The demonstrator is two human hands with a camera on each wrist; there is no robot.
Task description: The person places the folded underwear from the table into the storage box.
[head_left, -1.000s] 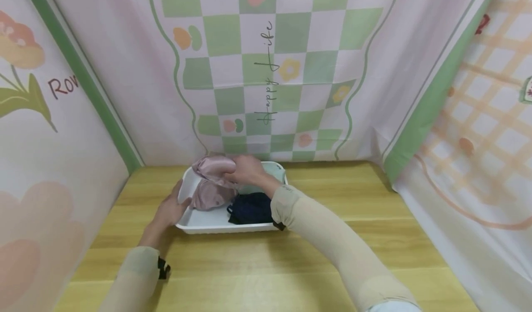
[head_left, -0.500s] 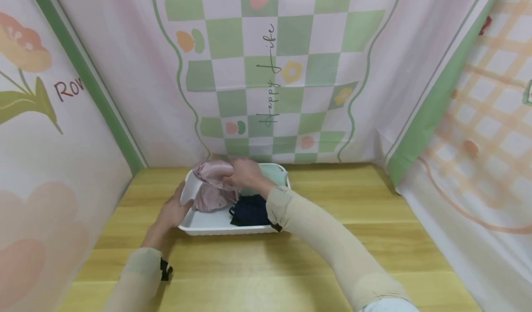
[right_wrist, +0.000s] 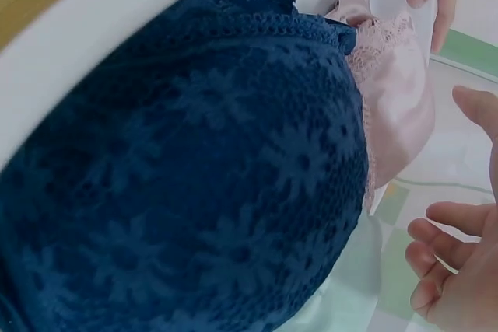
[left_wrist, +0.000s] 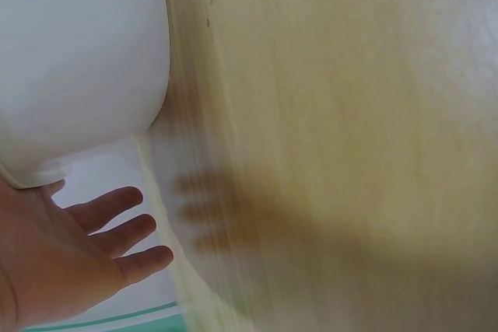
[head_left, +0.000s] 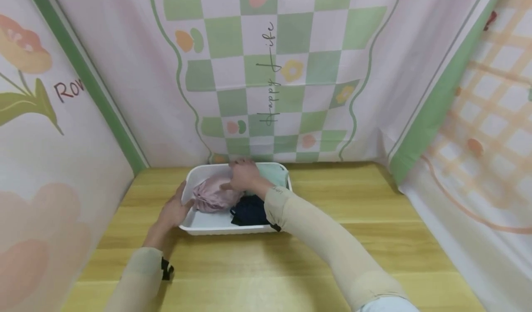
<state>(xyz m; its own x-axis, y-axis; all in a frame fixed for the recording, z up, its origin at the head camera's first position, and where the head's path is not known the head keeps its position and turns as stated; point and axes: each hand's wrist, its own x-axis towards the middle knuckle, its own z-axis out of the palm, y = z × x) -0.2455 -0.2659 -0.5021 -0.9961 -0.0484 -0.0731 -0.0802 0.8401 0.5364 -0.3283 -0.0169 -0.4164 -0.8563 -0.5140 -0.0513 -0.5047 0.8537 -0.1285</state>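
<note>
A pink satin bra with lace trim (head_left: 212,195) lies in the left part of a white plastic tray (head_left: 203,231). Just above its right side is my right hand (head_left: 244,176); the right wrist view shows its fingers loosely bent and apart from the cloth. My left hand (head_left: 171,213) rests against the tray's left end, thumb over the rim; in the left wrist view its other fingers (left_wrist: 124,235) stretch out straight beneath the rim. A navy lace bra (right_wrist: 202,161) sits at the tray's front right. Behind it lies a mint-green garment (head_left: 273,173), partly hidden by my right arm.
The tray stands on a wood-grain table (head_left: 257,270) near its back edge. A printed curtain (head_left: 291,35) hangs directly behind. More printed fabric panels (head_left: 37,164) enclose the left and right sides.
The pink bra's raised cup has come down from my right hand and now lies in the tray. The right hand has let go of it. My left hand stays at the tray's end.
</note>
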